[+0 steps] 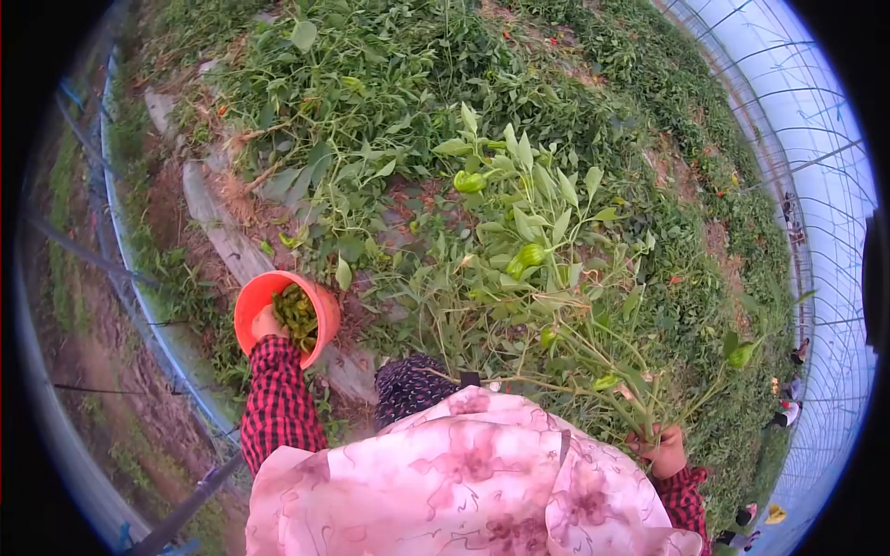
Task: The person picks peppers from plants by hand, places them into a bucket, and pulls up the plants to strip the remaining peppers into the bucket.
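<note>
My left hand point(269, 324) reaches into an orange bucket point(323, 310), its fingers hidden among the green peppers point(295, 313) inside. At the lower right, my right hand point(660, 450) is closed around the stems of an uprooted-looking pepper plant point(593, 347). The plant's leafy branches spread up and to the left, away from the hand. Several green peppers hang on it, among them a wrinkled pepper point(527, 260) in the middle and another pepper point(469, 182) near the top. One more pepper point(740, 354) hangs on a branch to the right.
Dense rows of pepper plants point(371, 102) cover the ground ahead, with red peppers scattered among them. Plastic mulch point(218, 218) runs beside the bucket. A blue pipe point(139, 296) lines the left side, and the greenhouse wall point(788, 102) curves along the right. People point(786, 413) are far off at right.
</note>
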Available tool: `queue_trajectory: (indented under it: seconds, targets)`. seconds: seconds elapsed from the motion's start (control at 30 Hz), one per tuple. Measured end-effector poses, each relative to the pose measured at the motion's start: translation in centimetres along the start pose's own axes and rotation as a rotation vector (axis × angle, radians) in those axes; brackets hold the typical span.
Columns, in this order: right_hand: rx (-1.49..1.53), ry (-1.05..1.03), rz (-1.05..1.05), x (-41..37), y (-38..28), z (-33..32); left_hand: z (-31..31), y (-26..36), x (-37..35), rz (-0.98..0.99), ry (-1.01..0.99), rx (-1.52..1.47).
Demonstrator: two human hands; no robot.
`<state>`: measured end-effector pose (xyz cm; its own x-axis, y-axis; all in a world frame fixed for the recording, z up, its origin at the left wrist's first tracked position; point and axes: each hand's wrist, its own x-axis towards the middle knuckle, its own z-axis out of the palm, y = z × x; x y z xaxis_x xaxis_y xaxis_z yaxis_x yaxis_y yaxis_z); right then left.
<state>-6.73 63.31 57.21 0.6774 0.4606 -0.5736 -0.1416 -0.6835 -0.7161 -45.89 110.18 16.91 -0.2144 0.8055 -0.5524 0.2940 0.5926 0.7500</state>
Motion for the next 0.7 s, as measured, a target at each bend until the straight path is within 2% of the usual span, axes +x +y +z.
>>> queue_trajectory:
  seconds: [0.03, 0.07, 0.1, 0.17, 0.2, 0.23, 0.27, 0.33, 0.43, 0.47, 0.53, 0.57, 0.63, 0.7]
  targets:
    - [-0.006, -0.010, -0.029, -0.1, 0.2, 0.1, 2.7, 5.6, -4.3, -0.188, -0.079, -0.612]
    - [0.024, -0.025, -0.018, -0.2, 0.3, 0.3, 5.2, 9.8, -9.1, -0.002, -0.286, -0.700]
    - [0.027, -0.027, -0.020, -0.3, 0.5, 0.4, 7.8, 13.2, -13.8, 0.151, -0.410, -0.607]
    - [-0.042, -0.028, -0.156, -0.3, 0.8, 0.9, 11.8, 17.1, -20.9, 0.537, -0.759, -0.361]
    - [-0.081, -0.035, -0.048, -0.7, -0.3, 1.1, 13.8, 18.1, -23.4, 0.754, -0.863, -0.188]
    - [-0.080, -0.040, -0.058, -0.6, 0.1, 1.1, 15.8, 19.0, -25.4, 0.985, -0.876, -0.053]
    - [-0.021, -0.049, -0.149, -0.6, 1.0, 1.0, 16.9, 20.7, -27.6, 1.126, -0.879, 0.019]
    - [0.051, -0.033, -0.268, -1.1, 0.8, 1.4, 20.0, 21.5, -29.4, 1.173, -0.878, 0.189]
    - [-0.046, -0.017, -0.292, -1.6, 0.4, 1.4, 21.6, 23.8, -30.3, 1.023, -0.959, 0.475]
    - [-0.040, -0.012, -0.291, -1.7, 0.3, 1.3, 21.7, 24.3, -30.4, 1.028, -0.964, 0.479]
    - [-0.019, -0.059, -0.266, -1.7, 0.1, 1.2, 21.3, 24.9, -30.4, 1.239, -0.770, 0.379]
    - [-0.016, -0.055, -0.259, -1.8, 0.0, 1.2, 21.2, 25.5, -30.4, 1.237, -0.779, 0.382]
    - [-0.006, -0.047, -0.261, -1.9, -0.3, 1.4, 21.3, 27.2, -30.3, 1.232, -0.893, 0.588]
    - [0.022, 0.007, -0.241, -2.0, -0.5, 1.2, 22.4, 28.5, -28.8, 1.140, -1.185, 0.631]
